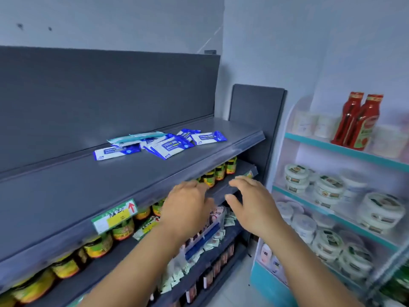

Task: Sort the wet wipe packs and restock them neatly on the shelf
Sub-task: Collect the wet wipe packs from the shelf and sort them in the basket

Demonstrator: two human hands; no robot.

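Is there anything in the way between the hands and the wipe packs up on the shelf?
Nothing visible. The left hand and right hand hover below the shelf's front edge; bare shelf lies between it and the wet wipe packs.

1. The dark grey shelf board (66, 191) looks like smooth painted metal with a soft, matt sheen.
2. The blue-and-white wet wipe packs (168, 146) are thin glossy plastic film, slightly crinkled.
3. The green-and-yellow price label (115, 214) looks like printed paper behind a clear strip.
4. The tall red sauce bottles (359, 121) are shiny plastic.
5. The round white tubs (381, 210) look like smooth plastic.
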